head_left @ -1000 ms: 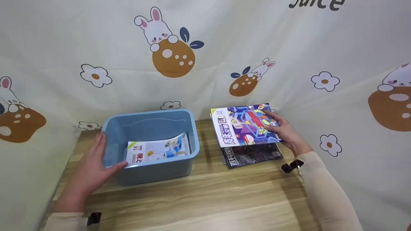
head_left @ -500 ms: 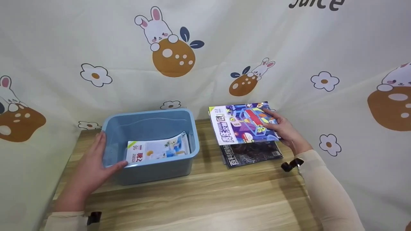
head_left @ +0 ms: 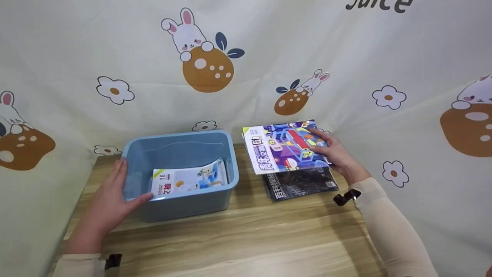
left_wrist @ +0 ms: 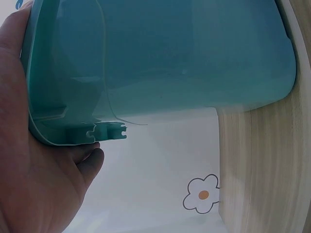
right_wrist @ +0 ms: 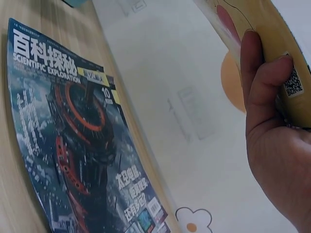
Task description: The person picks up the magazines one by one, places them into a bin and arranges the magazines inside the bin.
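My left hand (head_left: 105, 204) grips the left side of a blue plastic bin (head_left: 188, 209), its thumb over the front rim. In the left wrist view, the fingers lie against the bin's wall (left_wrist: 160, 58). Inside the bin lies a magazine (head_left: 180, 181) with a white and blue cover. My right hand (head_left: 340, 156) pinches the right edge of a purple, colourful magazine (head_left: 294, 154), thumb on top and fingers beneath. It is raised over a dark magazine (head_left: 303, 184) on the table. The right wrist view shows that dark cover (right_wrist: 82, 145), titled "Scientific Exploration".
The wood-grain table (head_left: 230, 242) runs under the bin and the dark magazine. A pale curtain (head_left: 246, 38) printed with rabbits and flowers encloses the back and both sides. The bin stands close to the back curtain.
My right hand has moved left and slightly up with the purple magazine, uncovering more of the dark one. The left hand and the bin have stayed still.
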A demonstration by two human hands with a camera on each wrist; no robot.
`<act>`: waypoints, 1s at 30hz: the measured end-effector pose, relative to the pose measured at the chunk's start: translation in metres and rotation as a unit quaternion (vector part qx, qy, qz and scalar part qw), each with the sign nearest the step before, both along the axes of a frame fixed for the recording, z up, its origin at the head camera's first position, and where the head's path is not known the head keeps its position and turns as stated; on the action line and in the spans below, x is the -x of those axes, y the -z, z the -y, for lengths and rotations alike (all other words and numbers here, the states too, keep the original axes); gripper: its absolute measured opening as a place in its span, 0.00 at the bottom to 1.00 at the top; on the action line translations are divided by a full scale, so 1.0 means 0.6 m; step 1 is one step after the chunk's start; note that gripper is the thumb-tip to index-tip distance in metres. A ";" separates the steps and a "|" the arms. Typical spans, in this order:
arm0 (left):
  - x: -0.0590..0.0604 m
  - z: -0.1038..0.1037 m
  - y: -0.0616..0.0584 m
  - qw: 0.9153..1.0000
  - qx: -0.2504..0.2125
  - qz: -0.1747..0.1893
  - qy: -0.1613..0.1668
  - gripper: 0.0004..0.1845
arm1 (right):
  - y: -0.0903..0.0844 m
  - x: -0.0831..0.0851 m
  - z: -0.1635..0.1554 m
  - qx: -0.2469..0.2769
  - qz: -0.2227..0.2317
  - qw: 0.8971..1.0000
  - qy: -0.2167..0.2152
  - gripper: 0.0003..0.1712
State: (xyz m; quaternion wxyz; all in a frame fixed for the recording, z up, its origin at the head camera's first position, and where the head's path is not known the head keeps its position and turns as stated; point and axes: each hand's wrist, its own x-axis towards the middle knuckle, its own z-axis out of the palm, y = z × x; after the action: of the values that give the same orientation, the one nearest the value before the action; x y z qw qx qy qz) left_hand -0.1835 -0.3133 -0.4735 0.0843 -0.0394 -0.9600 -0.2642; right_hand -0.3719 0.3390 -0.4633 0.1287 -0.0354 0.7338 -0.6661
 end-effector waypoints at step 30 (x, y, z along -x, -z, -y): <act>0.000 -0.004 -0.003 1.000 0.000 0.002 -0.003 0.71 | -0.042 -0.025 0.093 -0.010 0.001 1.000 0.002 0.46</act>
State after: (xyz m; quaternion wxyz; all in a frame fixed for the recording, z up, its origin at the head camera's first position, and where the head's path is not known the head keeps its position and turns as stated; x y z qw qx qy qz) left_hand -0.1833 -0.3106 -0.4715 0.0831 -0.0363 -0.9603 -0.2639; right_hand -0.3571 0.2833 -0.4379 0.1283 -0.0315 0.7404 -0.6590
